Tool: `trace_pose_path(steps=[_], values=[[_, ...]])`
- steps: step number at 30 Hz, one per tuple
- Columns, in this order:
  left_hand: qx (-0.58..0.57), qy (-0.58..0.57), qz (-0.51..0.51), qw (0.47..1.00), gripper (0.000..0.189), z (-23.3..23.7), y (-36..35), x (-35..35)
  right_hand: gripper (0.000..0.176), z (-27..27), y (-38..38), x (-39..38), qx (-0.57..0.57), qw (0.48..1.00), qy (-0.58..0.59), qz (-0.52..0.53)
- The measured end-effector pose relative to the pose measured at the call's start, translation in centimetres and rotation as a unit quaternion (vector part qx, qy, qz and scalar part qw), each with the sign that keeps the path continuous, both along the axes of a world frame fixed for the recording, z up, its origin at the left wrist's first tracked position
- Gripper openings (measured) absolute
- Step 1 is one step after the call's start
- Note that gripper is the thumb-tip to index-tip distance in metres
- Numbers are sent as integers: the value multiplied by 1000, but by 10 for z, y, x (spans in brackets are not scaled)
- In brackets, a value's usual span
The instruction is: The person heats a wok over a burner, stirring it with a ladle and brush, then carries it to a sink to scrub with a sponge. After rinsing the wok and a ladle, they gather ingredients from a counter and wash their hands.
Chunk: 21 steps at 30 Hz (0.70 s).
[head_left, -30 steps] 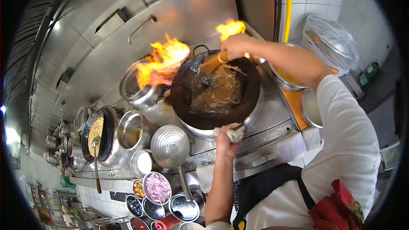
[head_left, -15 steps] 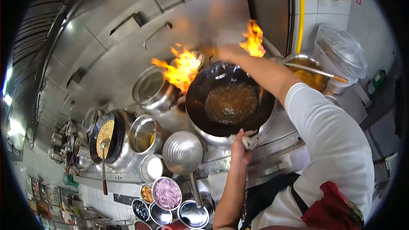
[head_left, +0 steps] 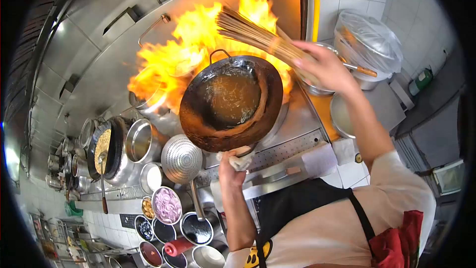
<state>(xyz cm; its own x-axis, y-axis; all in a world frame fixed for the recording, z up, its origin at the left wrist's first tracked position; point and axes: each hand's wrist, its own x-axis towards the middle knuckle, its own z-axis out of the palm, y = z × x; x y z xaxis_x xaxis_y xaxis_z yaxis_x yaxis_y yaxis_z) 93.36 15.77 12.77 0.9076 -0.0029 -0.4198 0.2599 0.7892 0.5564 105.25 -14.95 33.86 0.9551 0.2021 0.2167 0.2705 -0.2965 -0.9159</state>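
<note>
head view: one camera looking down on a steel cooking range; all places are given from the wok.
wok [head_left: 230, 101]: dark and round, tipped up on its near edge so the inside faces the camera. there's a brown wet film inside.
left hand [head_left: 227, 169]: at the wok's near rim, fingers closed tight on the cloth, gripping the wok's rim through it.
cloth [head_left: 243, 151]: pale rag bunched between the left hand and the wok's near rim.
right hand [head_left: 325, 67]: raised just right of the wok's far rim, fist closed around the handle end of the bamboo brush.
bamboo brush [head_left: 245, 30]: long bundle of thin sticks, with the bristle end fanned out above the wok's far rim. looks clear of the wok.
flames [head_left: 198, 39]: big and orange, behind and left of the wok, rising up the steel back wall.
perforated skimmer [head_left: 182, 159]: just left of the wok's near rim, handle running toward the camera.
steel pot [head_left: 139, 141]: left of the wok, past the skimmer.
onion bowl [head_left: 167, 205]: sliced purple onion, near-left of the wok, among small bowls.
ladle [head_left: 197, 228]: on the near side of the wok, beside the onion bowl.
plastic-covered tub [head_left: 367, 44]: well right of the wok, behind the right hand.
</note>
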Motion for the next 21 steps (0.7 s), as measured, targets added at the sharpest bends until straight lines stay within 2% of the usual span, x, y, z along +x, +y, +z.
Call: trace_pose_path(steps=[2, 6, 7, 9, 13, 17, 21], values=[[3, 4, 14, 1000, 38, 19, 9, -8, 53, -11, -26, -52, 45, 997, 57, -5], [26, 47, 59, 997, 39, 47, 28, -13, 55, -81, -59, -115, 119, 969, 204, -79], [47, 20, 8, 999, 35, 50, 39, -10, 55, -98, -60, -124, 142, 957, 235, -92], [84, 39, 89, 992, 33, 74, 40, -7, 55, -136, -60, -137, 160, 938, 281, -124], [91, 37, 90, 991, 30, 83, 86, 12, 52, -201, -59, -143, 142, 934, 289, -152], [150, 30, 164, 974, 26, 107, 118, 36, 52, -223, -49, -143, 119, 932, 294, -177], [168, -50, 167, 970, 24, 94, 179, 83, 52, -246, -38, -143, 4, 946, 255, -201]])
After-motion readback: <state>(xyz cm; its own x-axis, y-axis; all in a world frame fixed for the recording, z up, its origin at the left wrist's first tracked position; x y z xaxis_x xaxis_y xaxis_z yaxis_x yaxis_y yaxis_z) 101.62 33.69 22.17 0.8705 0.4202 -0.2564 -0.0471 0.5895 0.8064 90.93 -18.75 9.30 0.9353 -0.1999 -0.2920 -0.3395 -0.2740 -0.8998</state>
